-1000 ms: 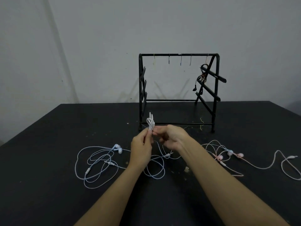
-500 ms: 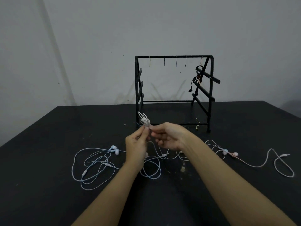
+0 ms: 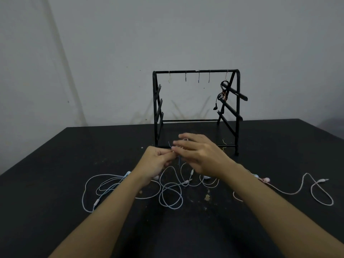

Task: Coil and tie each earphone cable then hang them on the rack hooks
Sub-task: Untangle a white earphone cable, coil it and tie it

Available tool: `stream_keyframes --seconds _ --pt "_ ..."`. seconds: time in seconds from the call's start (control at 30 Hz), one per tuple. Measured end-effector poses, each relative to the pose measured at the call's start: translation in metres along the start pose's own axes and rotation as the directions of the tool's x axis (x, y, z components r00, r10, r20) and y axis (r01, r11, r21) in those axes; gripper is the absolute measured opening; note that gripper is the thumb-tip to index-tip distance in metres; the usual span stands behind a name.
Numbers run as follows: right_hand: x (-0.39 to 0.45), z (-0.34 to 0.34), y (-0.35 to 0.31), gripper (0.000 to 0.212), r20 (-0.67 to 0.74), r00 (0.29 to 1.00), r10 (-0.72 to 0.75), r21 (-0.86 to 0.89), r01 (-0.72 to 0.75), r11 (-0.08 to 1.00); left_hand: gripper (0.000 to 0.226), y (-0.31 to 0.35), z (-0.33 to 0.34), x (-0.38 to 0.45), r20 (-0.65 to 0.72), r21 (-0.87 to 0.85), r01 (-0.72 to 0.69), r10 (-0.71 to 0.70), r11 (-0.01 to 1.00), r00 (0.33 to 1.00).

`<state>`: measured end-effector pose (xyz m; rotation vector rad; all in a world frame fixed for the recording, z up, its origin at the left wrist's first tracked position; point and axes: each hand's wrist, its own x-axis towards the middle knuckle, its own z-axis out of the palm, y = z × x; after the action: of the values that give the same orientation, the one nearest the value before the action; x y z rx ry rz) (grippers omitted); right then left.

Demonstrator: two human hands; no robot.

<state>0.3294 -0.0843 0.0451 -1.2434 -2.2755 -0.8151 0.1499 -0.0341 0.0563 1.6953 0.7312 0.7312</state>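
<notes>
Since the earlier frame, the small white coil that stood up between the hands has dropped out of sight behind the right hand (image 3: 201,155), which has spread and moved over the left hand (image 3: 158,161).

Landmark: the rack (image 3: 196,108), standing at the far middle of the desk (image 3: 55,211).

1. Rack. Four hooks (image 3: 198,79) on its top bar are free; a black earphone set (image 3: 222,94) hangs at its right end.
2. Loose cables. The pale blue cable (image 3: 130,185) lies in front of the rack to the left, trailing up toward the hands. The pink cable (image 3: 301,190) lies in front of the rack to the right, untouched.
3. Hands. Both work just in front of the rack's base bar. The left fingers (image 3: 170,155) are pinched on the white cable bundle, apparently with a thin tie. The right fingers (image 3: 186,135) are extended and loose; any grip beneath them cannot be seen.

Procedure, as judged from this state: the step is tying the coil. Keep the left pinch firm at the coil's waist so the loops do not spring apart. Wrap the tie tightly around the middle, then twist its ends. Leave one loop clear for a hook. Keep the trailing slack off the neighbouring cables to avoid snagging.
</notes>
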Motion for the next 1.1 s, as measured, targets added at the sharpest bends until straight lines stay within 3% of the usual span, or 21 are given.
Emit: stream_keyframes --seconds 0.2,0.33,0.5,0.63,0.73,0.83,0.9,1.0,1.1 --pt "-0.001 -0.002 -0.006 0.034 -0.104 0.993 0.047 0.029 -0.045 0.999 0.024 -0.004 0.002 0.000 0.056 0.002 -0.004 0.004 1.000 0.998" --pt "0.000 -0.012 -0.010 0.044 0.043 0.986 0.158 0.232 -0.164 0.959 0.020 -0.003 0.001 -0.002 0.069 0.055 -0.053 0.049 0.997 0.996" --pt "0.004 -0.022 -0.012 0.032 0.146 0.919 0.367 0.432 -0.392 0.812 0.018 -0.005 0.004 -0.001 0.092 0.063 -0.061 0.055 0.996 0.994" --pt "0.005 -0.028 -0.017 0.019 0.251 0.784 0.568 0.657 -0.569 0.495 0.019 0.003 0.007 -0.005 0.067 0.070 -0.101 0.097 0.992 0.993" --pt "0.006 -0.029 -0.019 0.016 0.348 0.736 0.581 0.749 -0.591 0.300 0.017 0.006 0.010 -0.009 0.049 0.048 -0.148 0.146 0.988 0.988" --pt "0.008 -0.033 -0.020 0.017 0.476 0.633 0.610 0.806 -0.592 -0.014 0.013 0.005 0.011 -0.009 0.041 0.020 -0.214 0.213 0.977 0.976" --pt "0.009 -0.035 -0.022 0.015 0.619 0.540 0.570 0.756 -0.607 -0.247 0.014 0.007 0.011 -0.007 0.060 0.070 -0.265 0.261 0.962 0.963" --pt "0.007 -0.033 -0.021 0.010 0.805 0.439 0.398 0.593 -0.595 -0.543 0.014 0.011 0.008 -0.005 0.115 0.194 -0.320 0.303 0.927 0.946" --pt "0.006 -0.029 -0.024 0.015 0.850 0.374 0.371 0.526 -0.559 -0.641 0.016 0.008 0.005 -0.002 0.167 0.326 -0.330 0.290 0.886 0.942"
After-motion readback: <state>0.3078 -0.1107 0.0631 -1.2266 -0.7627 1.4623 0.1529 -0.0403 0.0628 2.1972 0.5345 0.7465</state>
